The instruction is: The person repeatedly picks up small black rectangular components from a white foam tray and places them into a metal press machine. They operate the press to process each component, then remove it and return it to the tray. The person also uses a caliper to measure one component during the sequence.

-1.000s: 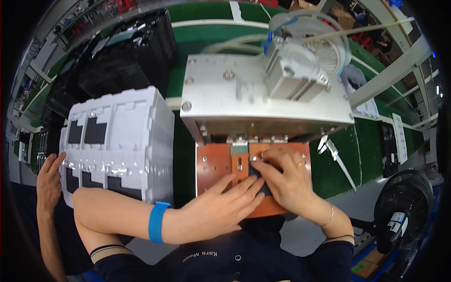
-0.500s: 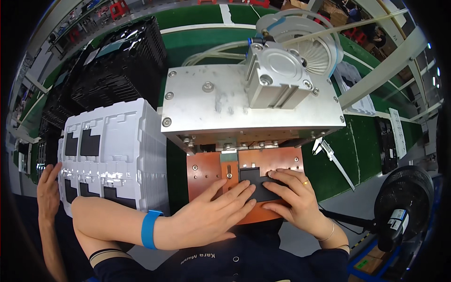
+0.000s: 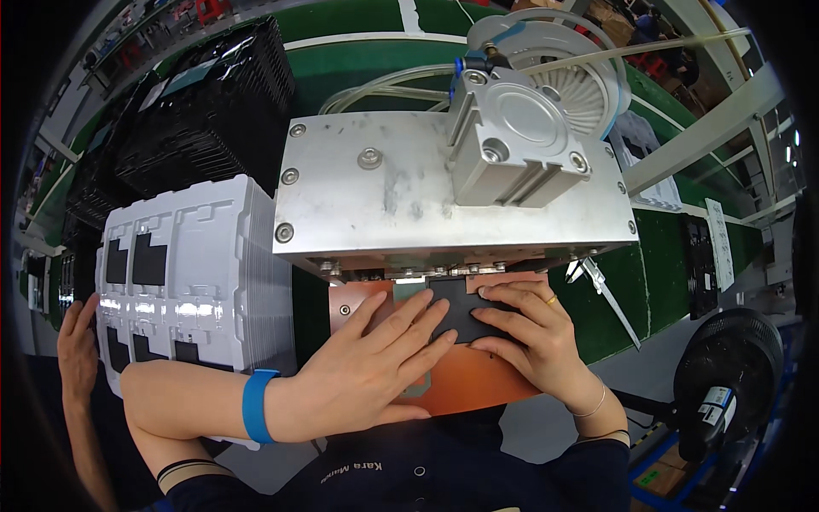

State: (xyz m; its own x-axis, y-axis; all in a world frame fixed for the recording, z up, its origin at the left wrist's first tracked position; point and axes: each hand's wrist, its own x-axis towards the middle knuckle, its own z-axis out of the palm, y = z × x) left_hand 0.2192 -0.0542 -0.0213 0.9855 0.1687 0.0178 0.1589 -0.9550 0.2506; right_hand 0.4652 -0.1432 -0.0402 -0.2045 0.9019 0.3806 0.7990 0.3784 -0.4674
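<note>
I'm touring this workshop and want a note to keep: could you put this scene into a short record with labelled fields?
Left hand: fingers spread, fingertips at the left edge of a dark flat piece
Right hand: fingertips at the same piece, from its right side
Under the piece: orange plate
Beyond the plate: silver metal machine
Left: stacked white trays, dark pieces in some pockets
Right: calipers; black fan
Far left: another person's hand, beside the trays

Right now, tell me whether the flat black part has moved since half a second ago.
Yes: the flat black part has shifted away from the person, closer to the silver metal housing.
</note>
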